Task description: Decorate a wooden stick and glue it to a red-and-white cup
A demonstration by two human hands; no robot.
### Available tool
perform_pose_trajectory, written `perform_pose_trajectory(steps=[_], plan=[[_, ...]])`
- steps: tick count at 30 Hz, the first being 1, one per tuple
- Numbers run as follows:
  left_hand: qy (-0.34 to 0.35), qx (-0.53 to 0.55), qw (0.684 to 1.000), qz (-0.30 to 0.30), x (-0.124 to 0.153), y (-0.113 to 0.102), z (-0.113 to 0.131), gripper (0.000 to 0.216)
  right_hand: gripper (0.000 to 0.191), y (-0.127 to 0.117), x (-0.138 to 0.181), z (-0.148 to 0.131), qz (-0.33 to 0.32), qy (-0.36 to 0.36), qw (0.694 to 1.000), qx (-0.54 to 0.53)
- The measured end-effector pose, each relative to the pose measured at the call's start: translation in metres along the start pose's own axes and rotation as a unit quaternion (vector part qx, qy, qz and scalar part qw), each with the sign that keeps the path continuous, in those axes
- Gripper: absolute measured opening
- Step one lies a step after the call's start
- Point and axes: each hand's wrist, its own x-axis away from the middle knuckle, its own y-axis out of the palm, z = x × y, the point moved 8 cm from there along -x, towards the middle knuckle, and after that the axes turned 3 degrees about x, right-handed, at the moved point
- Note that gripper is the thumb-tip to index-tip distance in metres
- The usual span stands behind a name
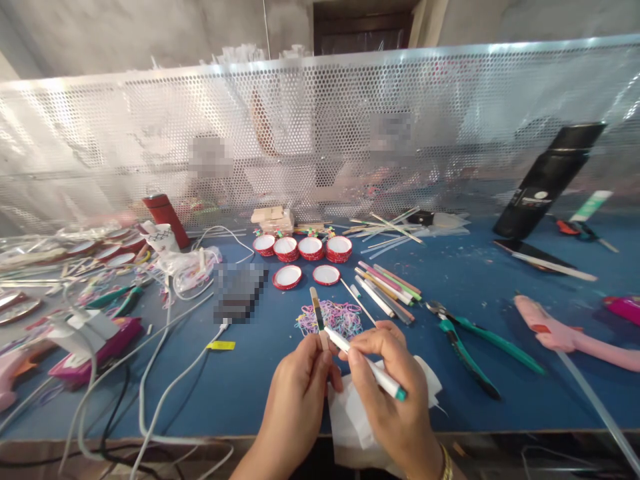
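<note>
From where I stand, the stick [319, 319] is at lower centre of the frame, tilted slightly, its lower end pinched between the left hand's [299, 383] thumb and fingers. The right hand [387, 373] pinches a white marker [385, 378], its tip at the stick; whether they touch, I can't tell. The stick looks thin, light, stiff and probably snappable; best held by its bare lower end, clear of the dark patch.

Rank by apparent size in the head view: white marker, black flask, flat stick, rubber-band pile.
1. Black flask
2. Rubber-band pile
3. White marker
4. Flat stick
Marker and stick partly hidden by fingers; ranked by visible area.
</note>
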Motion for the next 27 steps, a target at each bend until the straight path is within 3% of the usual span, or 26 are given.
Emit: perform_pose_trajectory(steps=[4, 10, 16, 22, 27], plan=[[0.0, 0.001, 1.0, -0.002, 0.0001, 0.0, 0.001, 0.034, 0.011, -0.003, 0.0, 0.0009, 0.017, 0.007, 1.0, -0.004], [-0.004, 0.0, 1.0, 0.003, 0.0008, -0.0011, 0.0021, 0.037, 0.007, 0.0016, 0.0002, -0.0023, -0.009, -0.014, 1.0, 0.013], [0.0, 0.002, 1.0, 0.002, 0.0008, -0.0007, 0.0011, 0.035, 0.01, -0.0023, -0.0004, 0.0011, 0.018, 0.008, 1.0, 0.01], [-0.001, 0.0, 1.0, 0.004, 0.0004, -0.0011, 0.0019, 0.035, 0.008, 0.0021, -0.0007, -0.001, -0.009, -0.005, 1.0, 0.005], [-0.001, -0.005, 1.0, 0.0, 0.0009, -0.0001, 0.0018, 0.034, 0.01, -0.0023, -0.0007, 0.0017, 0.02, 0.013, 1.0, 0.001]])
